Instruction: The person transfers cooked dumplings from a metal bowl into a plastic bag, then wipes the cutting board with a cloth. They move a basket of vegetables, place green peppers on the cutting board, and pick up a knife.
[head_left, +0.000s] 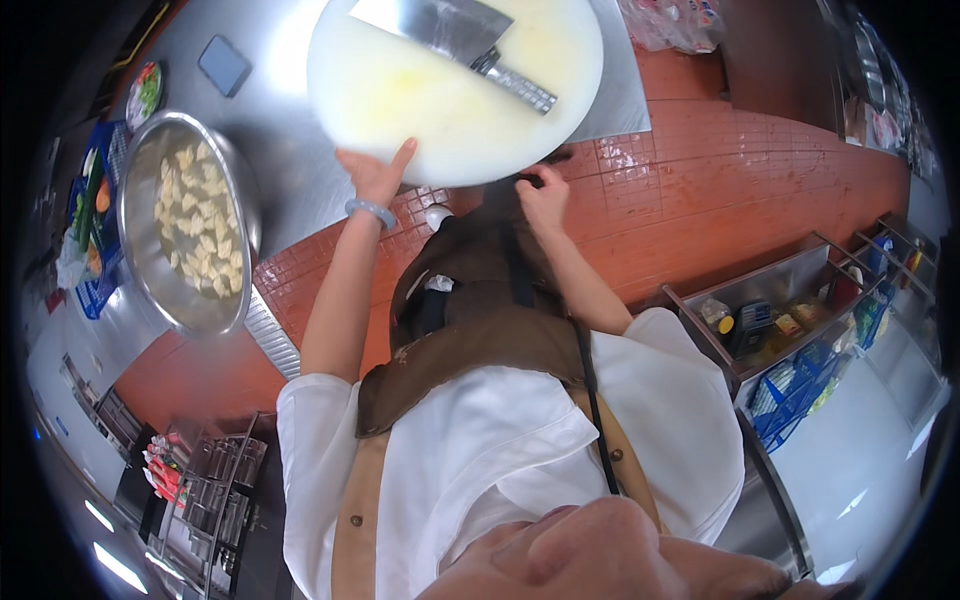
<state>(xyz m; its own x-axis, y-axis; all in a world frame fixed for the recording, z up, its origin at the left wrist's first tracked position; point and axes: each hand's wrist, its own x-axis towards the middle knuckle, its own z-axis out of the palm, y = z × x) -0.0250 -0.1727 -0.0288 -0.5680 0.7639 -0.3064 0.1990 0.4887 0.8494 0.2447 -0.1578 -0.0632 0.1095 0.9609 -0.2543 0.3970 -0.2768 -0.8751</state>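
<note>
A round white cutting board (442, 112) with yellowish stains lies on a steel table (289, 180). On the board rests a cleaver (457, 34) with a patterned handle. My left hand (371, 172), a grey bangle at its wrist, holds the board's near left rim, thumb on top; its other fingertips are partly hidden. My right hand (541, 195) is just off the near right rim, beside the brown apron (480, 322). Its fingers curl at something dark, whose nature and hold are unclear. A large steel bowl (244, 300) at left contains pale pieces in liquid.
A blue-grey flat object (224, 66) and a plate of cut vegetables (144, 94) lie on the table. Beyond the bowl is a blue basket (94, 296) with vegetables. Red floor tiles (720, 180) look wet. An open steel container (787, 300) with packages stands at right, above blue baskets (795, 390).
</note>
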